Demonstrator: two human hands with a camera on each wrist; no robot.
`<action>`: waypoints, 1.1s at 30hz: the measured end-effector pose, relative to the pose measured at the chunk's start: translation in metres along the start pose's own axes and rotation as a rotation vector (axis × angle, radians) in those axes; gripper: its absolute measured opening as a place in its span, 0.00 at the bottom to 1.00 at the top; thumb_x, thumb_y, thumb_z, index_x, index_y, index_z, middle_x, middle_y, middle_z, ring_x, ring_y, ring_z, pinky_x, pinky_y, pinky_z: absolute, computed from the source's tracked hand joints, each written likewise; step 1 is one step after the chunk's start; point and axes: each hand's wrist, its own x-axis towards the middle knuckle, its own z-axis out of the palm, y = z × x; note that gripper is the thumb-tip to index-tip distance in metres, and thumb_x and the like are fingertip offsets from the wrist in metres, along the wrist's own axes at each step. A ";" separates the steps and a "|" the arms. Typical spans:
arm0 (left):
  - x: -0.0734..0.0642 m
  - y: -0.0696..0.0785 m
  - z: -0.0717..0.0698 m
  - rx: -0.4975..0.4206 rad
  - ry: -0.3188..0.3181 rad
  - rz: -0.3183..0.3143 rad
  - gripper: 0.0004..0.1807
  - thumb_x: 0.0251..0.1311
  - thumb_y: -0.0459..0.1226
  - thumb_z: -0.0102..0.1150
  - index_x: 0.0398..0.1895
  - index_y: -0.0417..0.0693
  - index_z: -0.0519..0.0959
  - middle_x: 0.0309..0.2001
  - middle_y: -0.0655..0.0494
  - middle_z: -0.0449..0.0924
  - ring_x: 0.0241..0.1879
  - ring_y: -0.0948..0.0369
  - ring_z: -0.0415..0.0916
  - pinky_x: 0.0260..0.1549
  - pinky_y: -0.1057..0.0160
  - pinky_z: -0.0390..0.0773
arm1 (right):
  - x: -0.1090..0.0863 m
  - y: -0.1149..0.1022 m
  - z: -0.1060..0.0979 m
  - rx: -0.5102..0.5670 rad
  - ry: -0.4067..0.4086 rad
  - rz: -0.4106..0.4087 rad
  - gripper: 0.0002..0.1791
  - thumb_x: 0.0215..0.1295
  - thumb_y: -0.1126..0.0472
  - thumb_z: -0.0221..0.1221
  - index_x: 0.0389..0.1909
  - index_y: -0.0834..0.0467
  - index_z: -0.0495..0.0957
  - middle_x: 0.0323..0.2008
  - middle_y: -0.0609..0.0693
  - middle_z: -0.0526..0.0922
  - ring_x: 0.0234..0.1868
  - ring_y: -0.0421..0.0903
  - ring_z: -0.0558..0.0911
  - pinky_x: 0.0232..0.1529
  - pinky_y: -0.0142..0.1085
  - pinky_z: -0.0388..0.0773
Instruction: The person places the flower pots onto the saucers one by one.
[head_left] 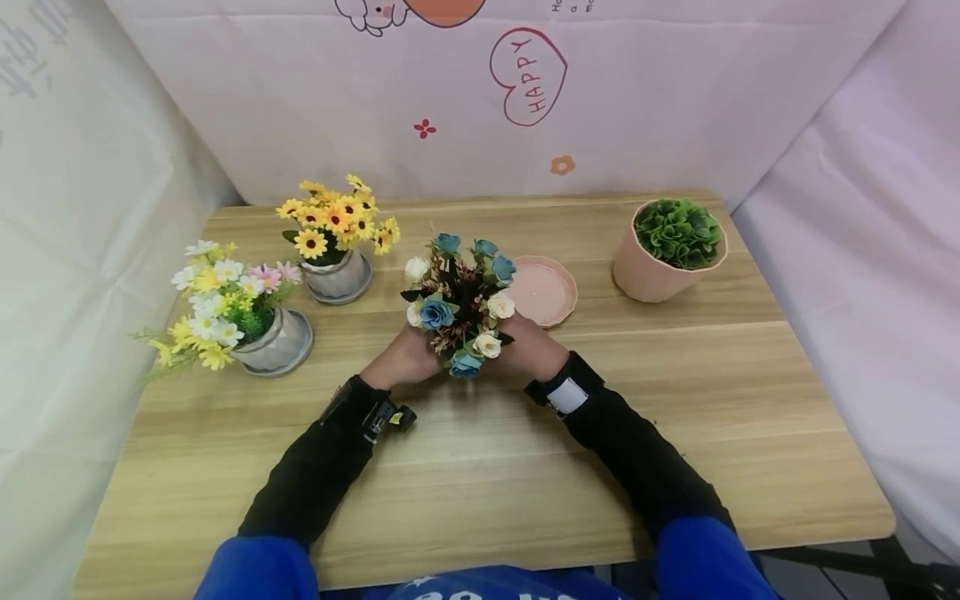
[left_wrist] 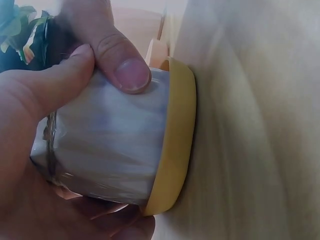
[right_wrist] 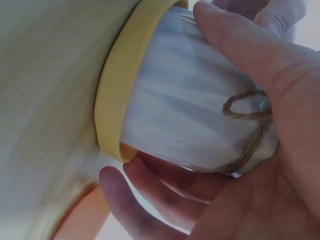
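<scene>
A whitish flowerpot (left_wrist: 110,135) with blue and cream roses (head_left: 437,313) is between my two hands at the middle of the table. It sits in a yellow saucer (left_wrist: 176,135) on the wood, and a twine bow (right_wrist: 247,116) is tied around it. My left hand (head_left: 408,358) grips one side, thumb along the wall and fingers beneath. From the other side my right hand (head_left: 534,348) holds the pot, its fingers curled around the wall. The flowers hide most of the pot in the head view.
An unoccupied pink saucer (head_left: 542,292) lies just beyond my right hand. A pink pot with green leaves (head_left: 652,271) stands at the back right. On the left are two grey pots, one with yellow flowers (head_left: 337,218), one with mixed daisies (head_left: 217,308). The wooden table (head_left: 480,492) extends toward me.
</scene>
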 end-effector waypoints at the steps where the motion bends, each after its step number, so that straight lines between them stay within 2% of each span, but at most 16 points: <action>1: 0.002 -0.001 -0.001 -0.006 -0.002 -0.020 0.35 0.55 0.26 0.59 0.69 0.28 0.66 0.62 0.34 0.75 0.48 0.50 0.76 0.49 0.55 0.84 | 0.002 -0.001 -0.001 -0.003 -0.006 0.017 0.31 0.72 0.62 0.62 0.73 0.66 0.71 0.74 0.67 0.70 0.74 0.63 0.72 0.72 0.57 0.74; 2: 0.003 -0.001 -0.003 0.003 -0.010 -0.038 0.27 0.56 0.27 0.59 0.61 0.29 0.71 0.54 0.37 0.78 0.40 0.53 0.76 0.40 0.60 0.83 | 0.004 -0.002 -0.002 -0.005 -0.012 0.032 0.30 0.72 0.61 0.62 0.73 0.65 0.71 0.74 0.67 0.70 0.74 0.63 0.72 0.71 0.57 0.75; 3: 0.005 -0.002 -0.004 0.014 -0.018 -0.050 0.18 0.58 0.28 0.59 0.52 0.31 0.74 0.46 0.41 0.78 0.32 0.57 0.71 0.31 0.63 0.77 | 0.005 -0.002 -0.002 -0.005 -0.013 0.048 0.31 0.71 0.61 0.63 0.73 0.65 0.71 0.74 0.67 0.71 0.74 0.63 0.73 0.70 0.57 0.76; 4: 0.007 -0.004 -0.006 0.019 -0.017 -0.040 0.12 0.59 0.27 0.58 0.46 0.33 0.74 0.41 0.43 0.76 0.29 0.59 0.70 0.28 0.66 0.74 | 0.008 -0.002 -0.003 -0.001 -0.015 0.068 0.32 0.71 0.61 0.63 0.74 0.65 0.71 0.74 0.66 0.71 0.74 0.63 0.72 0.70 0.56 0.76; 5: 0.009 -0.005 -0.007 0.025 -0.026 -0.054 0.05 0.60 0.28 0.57 0.38 0.37 0.73 0.35 0.48 0.72 0.24 0.62 0.62 0.23 0.68 0.66 | 0.011 -0.002 -0.003 -0.005 -0.013 0.079 0.33 0.71 0.61 0.64 0.74 0.64 0.70 0.74 0.66 0.71 0.74 0.62 0.72 0.70 0.56 0.76; 7: 0.013 -0.009 -0.009 0.004 -0.011 -0.041 0.05 0.60 0.27 0.56 0.33 0.41 0.70 0.30 0.53 0.64 0.21 0.63 0.58 0.20 0.70 0.62 | 0.017 -0.001 -0.004 -0.008 -0.008 0.064 0.34 0.69 0.62 0.66 0.74 0.65 0.70 0.74 0.66 0.72 0.75 0.62 0.73 0.72 0.55 0.75; 9: 0.018 -0.012 -0.011 -0.023 0.018 -0.005 0.06 0.58 0.25 0.54 0.39 0.36 0.73 0.34 0.47 0.71 0.23 0.62 0.61 0.23 0.69 0.63 | 0.022 0.001 -0.005 -0.022 0.000 0.056 0.36 0.67 0.62 0.68 0.74 0.66 0.70 0.73 0.66 0.73 0.74 0.62 0.73 0.72 0.54 0.76; 11: 0.022 -0.013 -0.013 -0.052 0.043 0.020 0.19 0.55 0.23 0.53 0.52 0.28 0.74 0.45 0.37 0.78 0.29 0.57 0.67 0.28 0.66 0.68 | 0.029 0.004 -0.006 -0.033 -0.001 0.042 0.38 0.67 0.61 0.70 0.76 0.66 0.68 0.75 0.65 0.72 0.75 0.61 0.72 0.74 0.52 0.75; 13: 0.027 -0.014 -0.014 -0.068 0.059 0.031 0.31 0.55 0.22 0.53 0.67 0.25 0.69 0.61 0.30 0.76 0.39 0.52 0.73 0.37 0.60 0.76 | 0.034 0.006 -0.008 -0.059 -0.009 0.039 0.40 0.66 0.61 0.69 0.77 0.65 0.67 0.76 0.64 0.71 0.76 0.60 0.72 0.75 0.50 0.73; 15: 0.032 -0.014 -0.016 -0.075 0.063 0.047 0.36 0.57 0.22 0.53 0.73 0.27 0.65 0.69 0.29 0.72 0.49 0.46 0.75 0.52 0.54 0.81 | 0.040 0.007 -0.010 -0.065 -0.022 0.038 0.41 0.66 0.62 0.69 0.78 0.65 0.65 0.77 0.64 0.69 0.77 0.59 0.71 0.77 0.49 0.72; 17: 0.038 -0.015 -0.018 -0.071 0.072 0.080 0.37 0.61 0.23 0.54 0.77 0.30 0.63 0.73 0.30 0.68 0.61 0.42 0.75 0.68 0.48 0.76 | 0.047 0.007 -0.012 -0.047 -0.039 0.046 0.42 0.65 0.64 0.69 0.78 0.65 0.64 0.77 0.63 0.69 0.77 0.58 0.71 0.78 0.49 0.70; 20: 0.045 -0.017 -0.020 -0.083 0.087 0.154 0.37 0.67 0.24 0.54 0.80 0.33 0.60 0.76 0.32 0.65 0.73 0.40 0.68 0.78 0.44 0.66 | 0.055 0.007 -0.015 -0.026 -0.059 0.067 0.44 0.65 0.67 0.68 0.80 0.64 0.61 0.78 0.62 0.67 0.77 0.58 0.71 0.77 0.49 0.70; 23: 0.050 -0.019 -0.023 -0.119 0.096 0.187 0.36 0.69 0.23 0.53 0.81 0.33 0.58 0.78 0.33 0.63 0.77 0.40 0.63 0.81 0.45 0.60 | 0.064 0.009 -0.018 -0.040 -0.076 0.087 0.44 0.66 0.68 0.67 0.81 0.63 0.60 0.79 0.62 0.66 0.77 0.58 0.71 0.77 0.48 0.71; 30: 0.060 -0.022 -0.030 -0.115 0.137 0.093 0.33 0.63 0.22 0.52 0.74 0.27 0.66 0.69 0.29 0.72 0.65 0.41 0.74 0.74 0.47 0.72 | 0.081 0.008 -0.024 -0.060 -0.088 0.107 0.43 0.69 0.64 0.68 0.81 0.62 0.59 0.80 0.61 0.64 0.79 0.57 0.67 0.81 0.48 0.66; 32: 0.063 -0.023 -0.032 -0.128 0.143 0.084 0.33 0.62 0.22 0.52 0.74 0.27 0.66 0.70 0.29 0.72 0.66 0.41 0.73 0.74 0.46 0.72 | 0.087 0.009 -0.025 -0.059 -0.082 0.101 0.43 0.69 0.63 0.68 0.81 0.61 0.60 0.80 0.60 0.64 0.79 0.56 0.67 0.81 0.47 0.65; 33: 0.064 -0.023 -0.034 -0.131 0.145 0.085 0.34 0.63 0.22 0.52 0.75 0.28 0.64 0.72 0.29 0.70 0.70 0.41 0.71 0.77 0.46 0.69 | 0.090 0.009 -0.025 -0.057 -0.078 0.097 0.42 0.70 0.63 0.68 0.81 0.61 0.60 0.80 0.60 0.64 0.80 0.56 0.66 0.81 0.46 0.64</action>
